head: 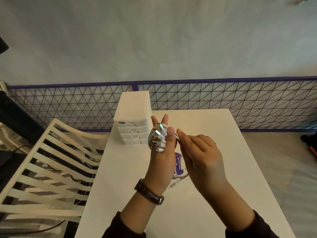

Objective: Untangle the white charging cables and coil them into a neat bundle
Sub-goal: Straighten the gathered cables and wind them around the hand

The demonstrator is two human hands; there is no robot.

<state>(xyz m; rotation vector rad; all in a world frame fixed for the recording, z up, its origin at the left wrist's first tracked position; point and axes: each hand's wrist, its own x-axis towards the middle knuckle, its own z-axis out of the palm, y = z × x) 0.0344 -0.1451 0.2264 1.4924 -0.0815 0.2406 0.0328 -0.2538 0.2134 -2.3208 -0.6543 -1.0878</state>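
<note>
Coils of white charging cables [157, 139] are wound round the left hand [161, 161], thumb-pinned so nothing slips. At three o'clock the right hand [202, 157] is laid against them; its grip cannot be told.

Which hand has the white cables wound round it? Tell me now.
The left hand, the one with the wristwatch: the white cables wrap its fingers. The right hand wears a ring and carries no coil.

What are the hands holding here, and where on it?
The white charging cables: coiled around the left hand's fingers, thumb against the coil; the right hand pinches a loose strand beside that thumb.
</note>
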